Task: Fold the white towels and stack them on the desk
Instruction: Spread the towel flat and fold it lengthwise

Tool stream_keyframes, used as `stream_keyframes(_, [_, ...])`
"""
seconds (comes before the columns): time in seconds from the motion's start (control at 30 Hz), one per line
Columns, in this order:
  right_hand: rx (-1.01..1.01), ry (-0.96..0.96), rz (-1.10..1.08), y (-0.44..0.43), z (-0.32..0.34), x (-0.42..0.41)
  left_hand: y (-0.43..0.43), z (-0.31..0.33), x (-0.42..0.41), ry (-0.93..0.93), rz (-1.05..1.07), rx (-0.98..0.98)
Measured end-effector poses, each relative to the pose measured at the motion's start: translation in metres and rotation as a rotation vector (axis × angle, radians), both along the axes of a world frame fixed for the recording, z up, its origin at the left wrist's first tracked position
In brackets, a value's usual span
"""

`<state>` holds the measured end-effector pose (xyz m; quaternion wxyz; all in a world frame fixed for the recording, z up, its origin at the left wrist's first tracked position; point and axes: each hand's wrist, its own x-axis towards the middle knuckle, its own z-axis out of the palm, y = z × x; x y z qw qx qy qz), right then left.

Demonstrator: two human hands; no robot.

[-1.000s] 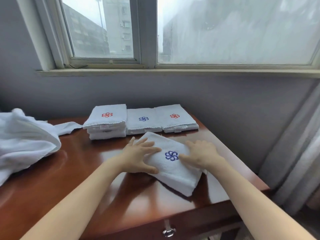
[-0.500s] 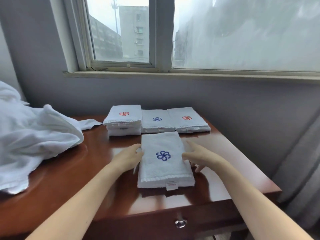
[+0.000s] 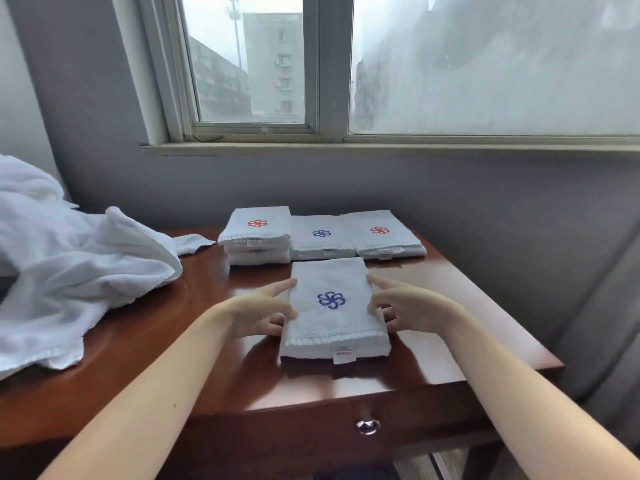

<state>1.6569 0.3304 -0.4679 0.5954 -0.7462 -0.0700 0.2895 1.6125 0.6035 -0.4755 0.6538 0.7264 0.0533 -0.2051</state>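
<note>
**Folded towel clasped from both sides at mid-worktop**

Passed, nearest of all, a small round silver drawer knob (image 3: 368,426) under the front edge of the glossy reddish-brown wooden worktop (image 3: 207,362).

Found just beyond it a folded white terry towel with a blue pinwheel flower (image 3: 332,329), set at the worktop's middle with its label edge nearest. Clasped at one long side by the left hand (image 3: 258,315): thumb on top, forefinger stretched along the edge, the other fingers curled in under the side. Clasped at the other side by the right hand (image 3: 412,311) in the mirrored pose. Could not tell whether resting flat or raised a little.

Saw off to the left a loose heap of unfolded white towels (image 3: 69,271) spilling over that end of the worktop.

Counted farther back, near the grey wall, a row set side by side:
- a stack of folded white towels topped with a red flower (image 3: 258,233)
- a folded white towel with a blue flower (image 3: 320,242), just behind the clasped one
- a folded white towel with a red flower (image 3: 381,240)

Ended at the white-framed window (image 3: 327,64).
</note>
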Motion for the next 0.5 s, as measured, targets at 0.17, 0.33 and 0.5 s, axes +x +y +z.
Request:
stream_keyframes(0.17, [0.059,0.009,0.030,-0.007,-0.006,-0.001,0.003,-0.004,-0.007,0.001,0.013,-0.137])
stream_keyframes(0.33, [0.057,-0.054,0.039,-0.007,-0.008,-0.007,0.003,-0.005,-0.013,-0.046,0.023,-0.114])
stream_keyframes(0.5, [0.075,-0.245,-0.041,-0.002,0.004,-0.003,0.003,0.015,-0.007,-0.228,0.012,-0.058])
